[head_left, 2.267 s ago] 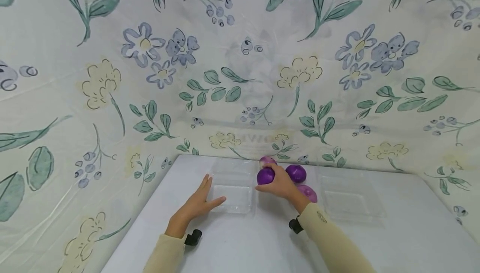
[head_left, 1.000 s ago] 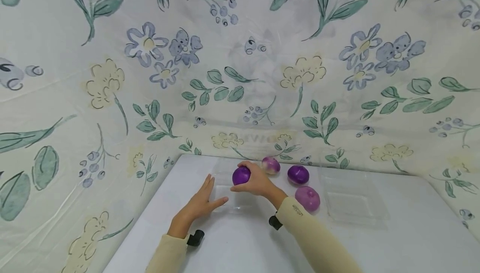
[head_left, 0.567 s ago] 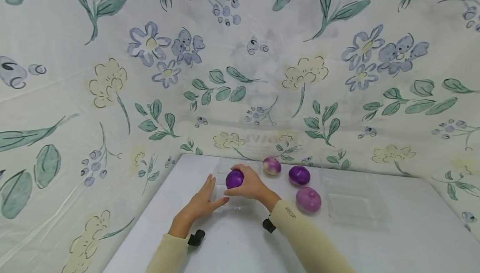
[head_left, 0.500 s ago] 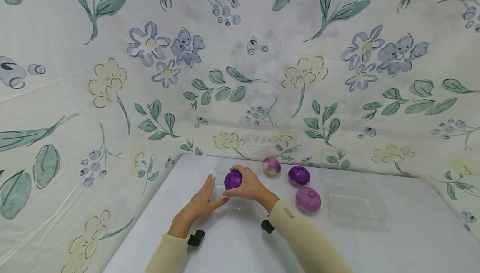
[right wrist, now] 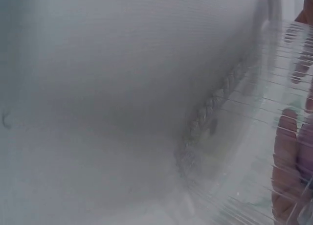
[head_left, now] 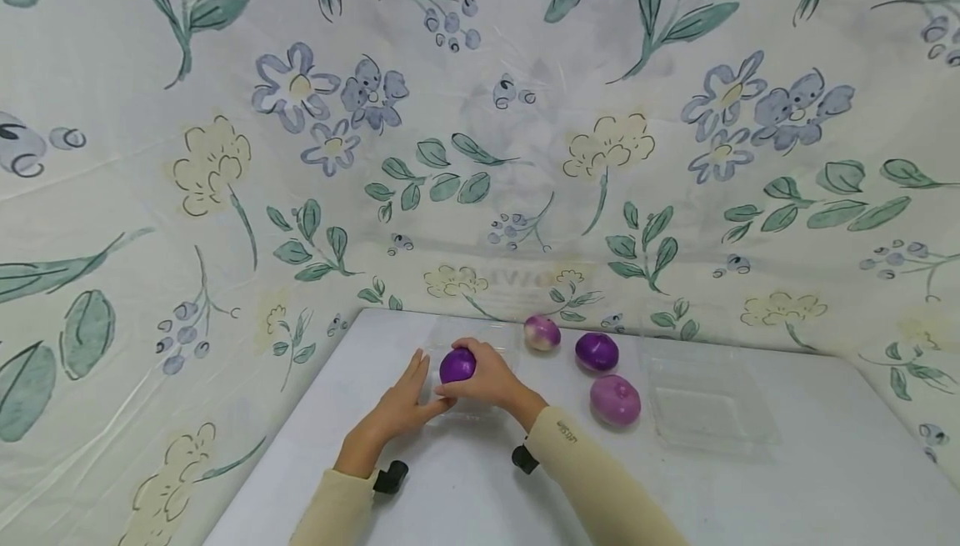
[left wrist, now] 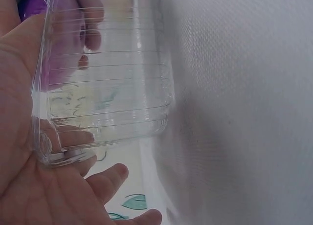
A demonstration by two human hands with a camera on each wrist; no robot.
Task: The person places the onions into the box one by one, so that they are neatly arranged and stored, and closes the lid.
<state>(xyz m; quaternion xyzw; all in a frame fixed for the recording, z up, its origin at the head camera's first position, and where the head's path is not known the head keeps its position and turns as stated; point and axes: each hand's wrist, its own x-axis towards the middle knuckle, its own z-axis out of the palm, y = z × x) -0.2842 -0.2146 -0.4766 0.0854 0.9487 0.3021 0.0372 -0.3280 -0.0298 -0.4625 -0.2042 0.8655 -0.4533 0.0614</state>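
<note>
My right hand (head_left: 491,375) grips a shiny purple onion (head_left: 456,365) over the left clear plastic container (head_left: 501,341). In the left wrist view, purple of the onion (left wrist: 63,44) shows through the ribbed wall of the container (left wrist: 110,98). My left hand (head_left: 397,406) lies along the container's near left side, fingers extended and thumb apart, touching its rim. The right wrist view catches the right hand's fingers (right wrist: 286,156) behind the clear wall, at the right edge. Whether the onion touches the container's bottom is hard to tell.
Right of the container lie a pink-white onion (head_left: 542,333), a dark purple onion (head_left: 597,352) and a lighter pink-purple onion (head_left: 615,400). Farther right stands a second clear container (head_left: 697,408). A floral sheet (head_left: 525,196) hangs behind the white table (head_left: 465,496).
The right hand has carried the purple onion left from beside the other onions, then lower into the left container's area. The left hand has stayed nearly still.
</note>
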